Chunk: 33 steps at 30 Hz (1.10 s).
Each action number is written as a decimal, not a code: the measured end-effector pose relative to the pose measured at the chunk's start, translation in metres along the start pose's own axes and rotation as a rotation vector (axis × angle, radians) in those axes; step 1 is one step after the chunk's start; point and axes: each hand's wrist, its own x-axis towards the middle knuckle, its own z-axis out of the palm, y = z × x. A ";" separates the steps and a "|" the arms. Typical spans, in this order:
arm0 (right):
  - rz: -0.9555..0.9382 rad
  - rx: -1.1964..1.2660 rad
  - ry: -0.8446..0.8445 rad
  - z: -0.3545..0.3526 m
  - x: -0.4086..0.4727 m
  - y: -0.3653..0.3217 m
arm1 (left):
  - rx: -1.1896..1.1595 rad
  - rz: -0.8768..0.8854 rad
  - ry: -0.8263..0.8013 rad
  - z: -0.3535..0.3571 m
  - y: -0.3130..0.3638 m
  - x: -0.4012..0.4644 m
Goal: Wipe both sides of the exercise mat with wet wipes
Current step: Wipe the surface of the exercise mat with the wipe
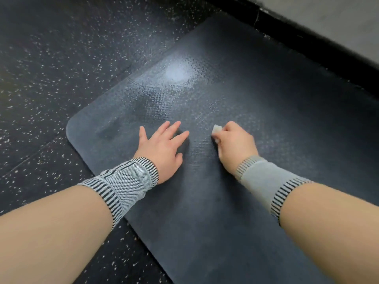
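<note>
A dark grey exercise mat (235, 83) lies flat on the floor, its rounded corner at the left. Part of its textured surface shines wet around a bright light reflection. My left hand (162, 145) rests flat on the mat with fingers spread and straight. My right hand (233, 143) grips a small bunched white wet wipe (216, 130) and holds it down against the mat, just right of my left hand. Most of the wipe is hidden inside my fist. Both wrists wear grey striped knit bands.
Black rubber flooring (61, 58) with white speckles surrounds the mat on the left and bottom. A black baseboard (307, 39) and a grey wall (338, 19) run diagonally along the mat's far right side.
</note>
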 end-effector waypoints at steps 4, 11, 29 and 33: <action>-0.394 0.133 -0.127 -0.004 -0.019 -0.010 | 0.034 0.090 0.008 -0.008 0.020 0.020; 0.280 0.124 0.093 -0.021 0.042 0.087 | 0.146 0.165 -0.035 -0.020 0.031 0.050; 0.449 -0.060 0.319 -0.064 0.133 0.207 | 0.032 0.140 -0.094 -0.082 0.107 0.204; 0.585 -0.034 0.290 -0.062 0.145 0.217 | 0.182 0.152 -0.203 -0.090 0.115 0.212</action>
